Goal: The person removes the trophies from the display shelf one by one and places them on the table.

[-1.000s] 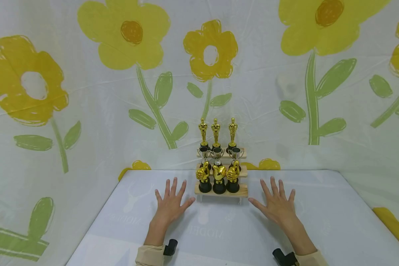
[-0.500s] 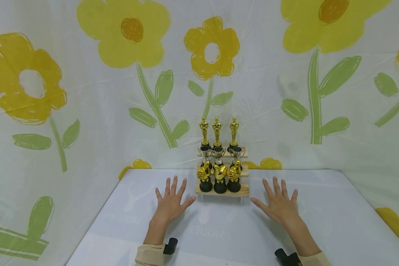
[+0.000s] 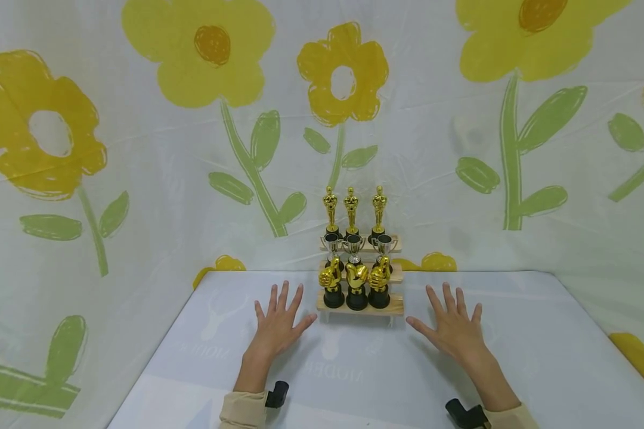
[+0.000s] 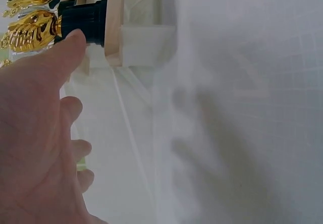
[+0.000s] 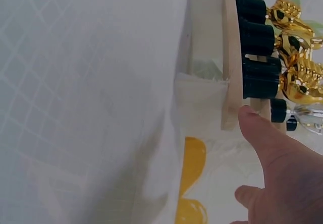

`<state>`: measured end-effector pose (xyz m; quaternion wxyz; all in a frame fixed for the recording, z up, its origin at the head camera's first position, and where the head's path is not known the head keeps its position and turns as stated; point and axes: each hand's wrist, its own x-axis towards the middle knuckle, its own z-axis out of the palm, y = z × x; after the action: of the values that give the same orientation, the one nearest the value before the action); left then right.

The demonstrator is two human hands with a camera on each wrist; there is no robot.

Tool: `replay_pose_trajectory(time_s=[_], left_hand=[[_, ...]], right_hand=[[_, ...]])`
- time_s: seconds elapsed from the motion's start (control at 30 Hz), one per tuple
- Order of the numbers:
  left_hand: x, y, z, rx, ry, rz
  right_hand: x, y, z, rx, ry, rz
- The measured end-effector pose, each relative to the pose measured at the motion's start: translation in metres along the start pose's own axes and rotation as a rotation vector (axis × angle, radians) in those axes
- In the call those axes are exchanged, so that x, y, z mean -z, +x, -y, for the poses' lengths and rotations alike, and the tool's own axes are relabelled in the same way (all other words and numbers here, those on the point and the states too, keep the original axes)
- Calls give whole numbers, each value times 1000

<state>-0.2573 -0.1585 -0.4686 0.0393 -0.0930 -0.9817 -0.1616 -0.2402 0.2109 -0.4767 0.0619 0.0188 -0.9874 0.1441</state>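
A three-tier wooden stand (image 3: 361, 308) stands near the table's back edge. Its top tier bears three gold figurines (image 3: 351, 210), its middle tier three silver cups (image 3: 354, 242), and its bottom tier three gold hand-shaped trophies (image 3: 356, 280) on black bases. To the left of the stand, the left hand (image 3: 276, 328) is spread palm down with its fingers apart, holding nothing. On the other side the right hand (image 3: 455, 329) is spread likewise, also holding nothing. Both wrist views show a thumb near the stand's bottom shelf (image 4: 115, 22), (image 5: 233, 57).
The table (image 3: 333, 393) has a pale cover with faint printed lettering. Behind and beside it hangs a white cloth (image 3: 408, 196) with yellow flowers and green leaves. A black wrist device (image 3: 277, 394) sits at the left cuff, another (image 3: 466, 413) at the right.
The head view has shifted slightly, so the stand appears a little higher and further right. Both hands keep their spread pose beside the stand, and the trophies stand as before.
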Motion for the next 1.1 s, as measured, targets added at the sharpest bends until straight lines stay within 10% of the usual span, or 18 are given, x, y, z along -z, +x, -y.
replay_pose_trajectory(time_s=[0.73, 1.1], left_hand=[[-1, 8, 4, -81, -258, 8], [-6, 11, 2, -122, -387, -22]], right_hand=[[4, 5, 18, 48, 168, -30], [-5, 9, 41, 131, 328, -231]])
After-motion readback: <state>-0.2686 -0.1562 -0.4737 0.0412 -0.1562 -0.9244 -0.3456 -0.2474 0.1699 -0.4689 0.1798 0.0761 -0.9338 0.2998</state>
